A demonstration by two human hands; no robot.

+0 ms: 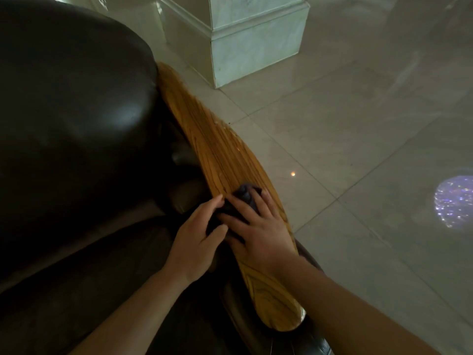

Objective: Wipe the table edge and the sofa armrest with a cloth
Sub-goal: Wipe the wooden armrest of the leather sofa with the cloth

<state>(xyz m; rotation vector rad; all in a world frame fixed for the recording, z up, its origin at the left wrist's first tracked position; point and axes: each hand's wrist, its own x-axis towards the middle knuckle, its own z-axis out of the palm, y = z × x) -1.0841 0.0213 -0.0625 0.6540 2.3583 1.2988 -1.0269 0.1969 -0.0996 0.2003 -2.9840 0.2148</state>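
On one wooden armrest (217, 149), two hands press one cloth (245, 197).

Home living room or lobby (hard to tell): dark leather sofa (76, 119), marble pillar base (256, 44), polished floor tiles (358, 149).

The scene is dim and muted. The sofa (71, 119) at nine o'clock sinks into near-black, with one soft sheen on its rounded back. The glossy floor (358, 149) toward three o'clock is hazy with pale glare, holding a sparkling bluish light patch (454, 204) at the right edge and a small orange glint (369, 173) near centre. The wooden armrest (220, 160) catches warm light and tiny highlights. Straight lines bow toward the edges, and detail is soft throughout.
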